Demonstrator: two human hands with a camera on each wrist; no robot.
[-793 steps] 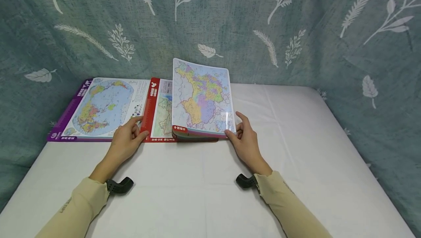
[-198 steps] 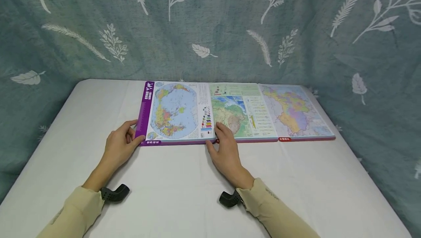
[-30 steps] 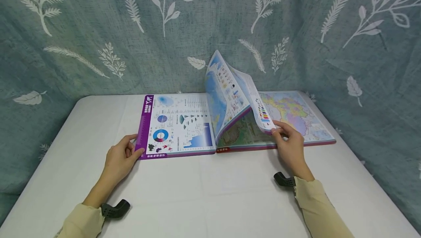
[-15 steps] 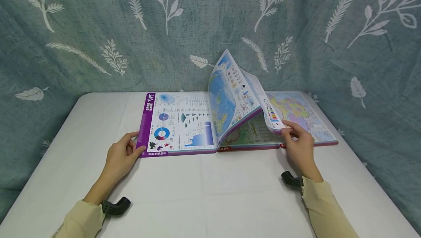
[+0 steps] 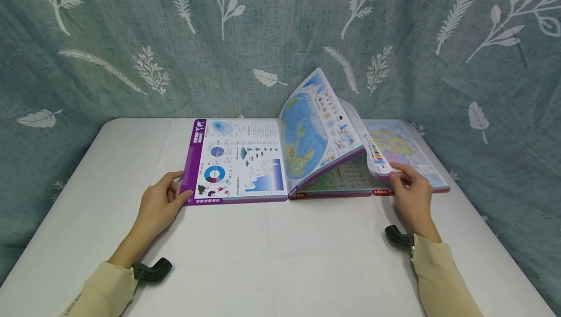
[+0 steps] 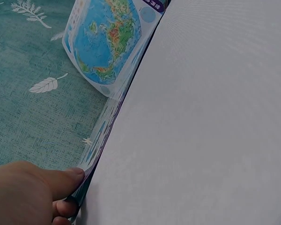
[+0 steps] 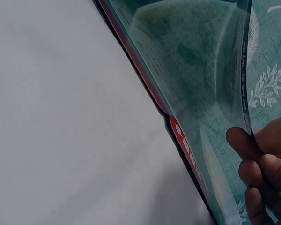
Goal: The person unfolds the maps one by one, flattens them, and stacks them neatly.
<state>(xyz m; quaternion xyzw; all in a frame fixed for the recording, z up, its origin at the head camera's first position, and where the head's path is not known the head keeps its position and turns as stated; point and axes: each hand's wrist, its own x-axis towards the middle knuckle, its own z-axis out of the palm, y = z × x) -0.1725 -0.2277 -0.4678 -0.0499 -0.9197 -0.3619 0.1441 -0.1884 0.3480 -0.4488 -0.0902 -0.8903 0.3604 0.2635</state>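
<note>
A purple-edged folding world map (image 5: 241, 161) lies partly opened, its left panel of charts flat on the table. My left hand (image 5: 159, 205) pinches the lower left edge, thumb on top, as the left wrist view also shows. Its middle panel with a blue world map (image 5: 304, 134) stands raised and slanting. The outer panel (image 5: 377, 158) folds behind it, and my right hand (image 5: 412, 195) pinches that panel's lower corner between thumb and fingers. Beneath the raised panels lies a red-labelled China map (image 5: 390, 137), spread flat and partly hidden.
A white cloth covers the table (image 5: 271, 253). Behind it hangs a green curtain (image 5: 280, 25) with white leaf prints, close to the maps' far edge. Black wrist devices (image 5: 153, 269) sit at both cuffs.
Over the last second my right hand has moved right, drawing the raised panels rightward and showing more of the blue map. Several seconds ago the purple map lay folded. My left hand stays put.
</note>
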